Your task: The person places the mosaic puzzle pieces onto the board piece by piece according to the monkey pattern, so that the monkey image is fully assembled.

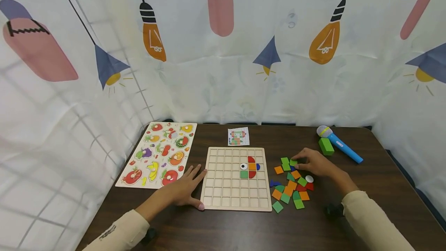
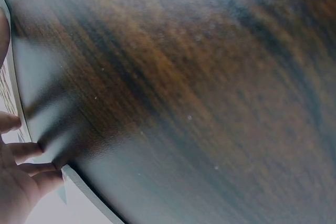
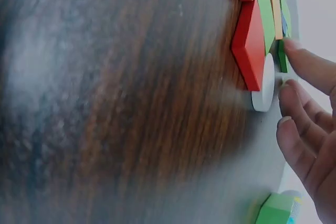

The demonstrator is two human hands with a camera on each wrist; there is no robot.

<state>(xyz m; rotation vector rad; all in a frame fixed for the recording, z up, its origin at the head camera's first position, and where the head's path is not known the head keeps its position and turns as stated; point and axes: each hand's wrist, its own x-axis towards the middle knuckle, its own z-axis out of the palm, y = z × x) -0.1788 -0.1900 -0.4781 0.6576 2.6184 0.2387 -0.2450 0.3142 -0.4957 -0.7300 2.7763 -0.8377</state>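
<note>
My left hand point(image 1: 184, 188) lies with its fingers spread at the left edge of the gridded wooden board point(image 1: 223, 193); its thumb is at the lower left corner. On the board, several coloured pieces form a small figure: a white disc with a black dot point(image 1: 243, 166), an orange square point(image 1: 252, 166), a green square point(image 1: 244, 174), and red and blue rounded pieces. My right hand point(image 1: 313, 161) pinches a green tile point(image 1: 294, 163) between thumb and fingertips, at the far end of a loose pile of tiles point(image 1: 288, 189). Near that hand lies a white disc point(image 3: 263, 85).
A fruit picture board point(image 1: 163, 146) lies left of the left hand. Behind the grid board is a small pattern card point(image 1: 238, 136). A green block point(image 1: 326, 146) and a blue toy microphone point(image 1: 343, 146) lie at the back right. A printed curtain point(image 1: 216, 84) hangs behind the table.
</note>
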